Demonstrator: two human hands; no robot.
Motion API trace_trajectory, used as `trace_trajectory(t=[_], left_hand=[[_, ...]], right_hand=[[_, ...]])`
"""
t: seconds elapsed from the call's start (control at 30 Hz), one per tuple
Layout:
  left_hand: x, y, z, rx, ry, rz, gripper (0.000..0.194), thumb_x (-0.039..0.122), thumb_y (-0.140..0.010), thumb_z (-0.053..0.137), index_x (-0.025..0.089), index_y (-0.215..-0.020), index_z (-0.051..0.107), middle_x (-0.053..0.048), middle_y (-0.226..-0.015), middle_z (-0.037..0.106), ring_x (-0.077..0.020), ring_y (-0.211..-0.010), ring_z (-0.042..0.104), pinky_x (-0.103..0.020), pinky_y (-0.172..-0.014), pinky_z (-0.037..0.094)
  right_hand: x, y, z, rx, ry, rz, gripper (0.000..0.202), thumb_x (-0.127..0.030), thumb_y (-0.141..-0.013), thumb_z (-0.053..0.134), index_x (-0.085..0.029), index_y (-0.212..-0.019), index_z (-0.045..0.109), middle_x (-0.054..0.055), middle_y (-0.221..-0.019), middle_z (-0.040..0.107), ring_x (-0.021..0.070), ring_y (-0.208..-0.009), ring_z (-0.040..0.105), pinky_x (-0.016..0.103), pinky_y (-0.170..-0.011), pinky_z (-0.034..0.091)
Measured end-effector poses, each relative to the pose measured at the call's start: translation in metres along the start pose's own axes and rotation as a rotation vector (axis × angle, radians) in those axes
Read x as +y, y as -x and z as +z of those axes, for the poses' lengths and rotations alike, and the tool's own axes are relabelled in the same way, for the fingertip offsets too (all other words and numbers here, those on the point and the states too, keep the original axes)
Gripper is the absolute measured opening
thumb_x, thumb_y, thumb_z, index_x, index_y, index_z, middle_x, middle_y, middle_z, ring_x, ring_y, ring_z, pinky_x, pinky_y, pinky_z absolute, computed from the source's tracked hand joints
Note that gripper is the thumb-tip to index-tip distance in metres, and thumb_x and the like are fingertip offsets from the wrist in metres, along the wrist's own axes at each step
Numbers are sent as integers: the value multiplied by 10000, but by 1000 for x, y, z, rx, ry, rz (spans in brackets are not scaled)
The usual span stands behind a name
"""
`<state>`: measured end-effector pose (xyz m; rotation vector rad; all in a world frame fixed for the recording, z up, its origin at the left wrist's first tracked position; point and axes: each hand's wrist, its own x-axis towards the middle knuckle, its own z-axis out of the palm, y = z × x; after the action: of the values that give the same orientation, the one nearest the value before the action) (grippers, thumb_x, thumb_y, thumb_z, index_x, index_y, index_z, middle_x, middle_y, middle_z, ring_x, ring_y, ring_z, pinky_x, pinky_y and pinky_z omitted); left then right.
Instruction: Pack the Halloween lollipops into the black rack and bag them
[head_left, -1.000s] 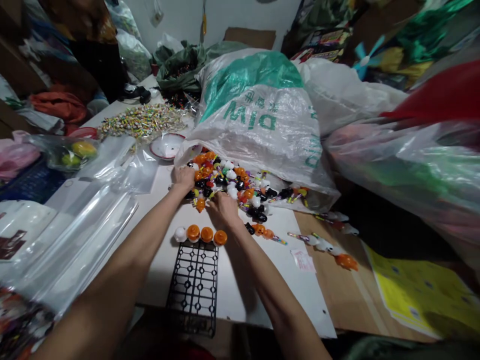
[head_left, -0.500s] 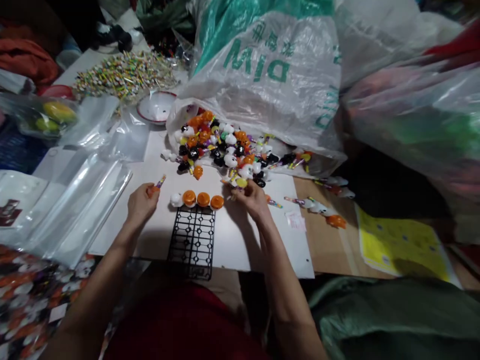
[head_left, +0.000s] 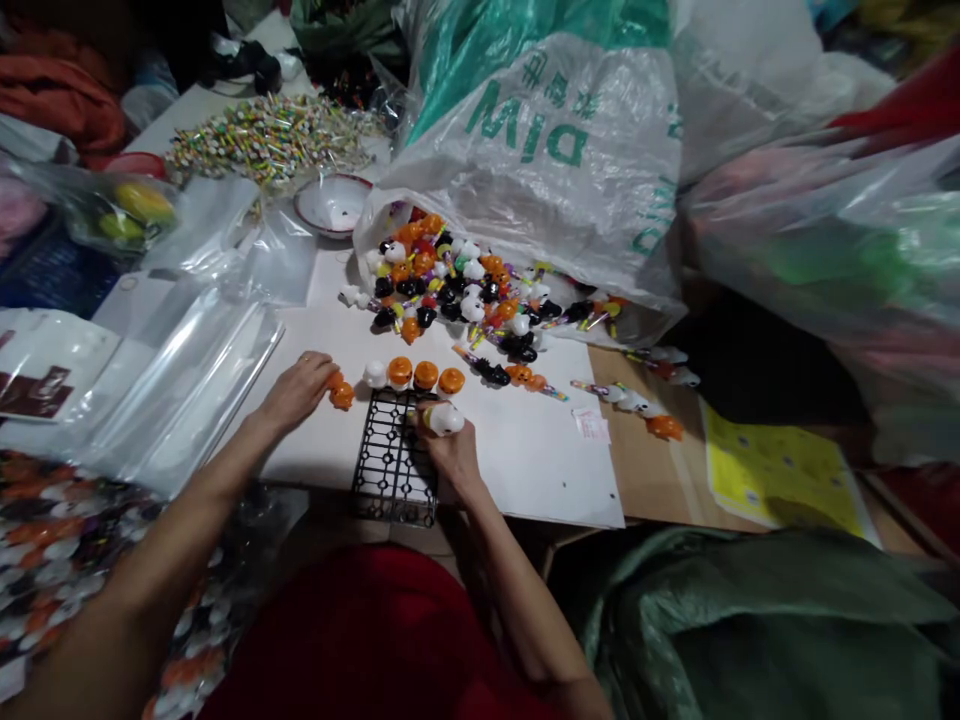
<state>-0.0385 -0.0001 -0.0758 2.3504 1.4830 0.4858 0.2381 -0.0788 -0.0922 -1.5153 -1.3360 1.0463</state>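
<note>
My left hand (head_left: 298,388) is closed on a short stick with an orange pumpkin-like topper (head_left: 341,393), left of the rack; its fingers hide the stick. My right hand (head_left: 455,448) grips another stick, whose white ghost-like topper (head_left: 446,419) shows above the fingers, over the right side of a black grid rack (head_left: 382,455). Along the rack's far edge stand a white topper (head_left: 374,375) and three orange pumpkin toppers (head_left: 425,375) in a row. Behind them, a heap of orange, white and black topped sticks (head_left: 469,290) spills from a big plastic bag (head_left: 525,200).
Loose topped sticks (head_left: 536,378) lie to the right, beyond my right hand. Clear plastic sleeves (head_left: 180,375) cover the left side. A white bowl (head_left: 330,205) and a pile of small coloured sticks (head_left: 270,135) are farther back. Yellow sheets (head_left: 784,470) lie at right.
My right hand has come left and nearer from beside the heap to the rack, holding a white-topped stick. The orange topper in my left hand now points right. The view has shifted slightly.
</note>
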Motion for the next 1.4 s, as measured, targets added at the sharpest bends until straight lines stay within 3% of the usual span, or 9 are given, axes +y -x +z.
trace_trajectory(t=[0.17,0.23,0.33,0.43,0.5,0.8,0.93,1.13,1.4], left_hand=[[54,41,26,325,501,-357,225,358,-850,627,168,-970,640,-78,-939,714,-199,-853,682,-341,-824,569],[80,42,46,337,665,-404,246,381,-821,673,169,-944,652,-80,-966,732,-196,-886,698,-317,-835,571],[103,32,74,296,697,-479,235,374,-813,681,181,-948,673,-87,-991,748,-216,-943,708,-325,-863,561],[103,21,88,257,565,-572,223,362,-815,677,186,-951,684,-104,-960,760,-255,-954,716,-358,-856,555],[98,18,89,233,511,-549,221,368,-815,679,190,-946,688,-107,-935,764,-267,-946,720,-367,-855,552],[94,22,92,315,678,-507,319,448,-792,675,171,-944,715,-101,-966,773,-261,-965,725,-364,-900,561],[97,19,93,343,626,-502,310,440,-775,675,168,-918,715,-104,-945,771,-257,-923,727,-353,-852,569],[100,19,92,300,432,-462,157,350,-803,631,213,-873,664,-60,-838,751,-217,-782,706,-298,-723,546],[104,19,88,227,323,-371,76,235,-807,551,240,-863,602,-36,-839,720,-200,-783,673,-280,-740,508]], right_hand=[[11,5,-6,-69,321,-76,255,-197,-786,454,-181,-980,618,55,-887,706,197,-791,643,290,-753,507],[8,2,-6,-128,453,-101,278,-168,-798,437,-172,-1018,606,80,-945,700,210,-843,647,290,-777,497],[-1,-8,-3,-240,623,-121,229,-173,-847,435,-163,-1008,597,115,-985,689,234,-878,638,298,-793,484],[-7,-15,0,-288,660,-141,208,-171,-885,431,-165,-1020,589,117,-1013,686,231,-890,631,287,-799,477],[-7,-16,0,-281,647,-154,199,-159,-888,436,-160,-1015,588,116,-1010,683,228,-898,629,282,-807,476],[6,-13,-12,-302,504,-211,170,-220,-933,466,-182,-1004,616,78,-970,689,200,-873,623,277,-799,481],[9,-13,-14,-293,465,-211,212,-280,-968,446,-162,-994,620,92,-954,686,200,-874,625,275,-800,478],[16,-11,-10,-270,472,-213,236,-296,-985,434,-167,-1022,628,107,-999,689,209,-916,630,293,-836,482],[22,-9,-8,-231,490,-245,251,-318,-990,417,-176,-1011,622,101,-969,680,204,-887,621,289,-819,485]])
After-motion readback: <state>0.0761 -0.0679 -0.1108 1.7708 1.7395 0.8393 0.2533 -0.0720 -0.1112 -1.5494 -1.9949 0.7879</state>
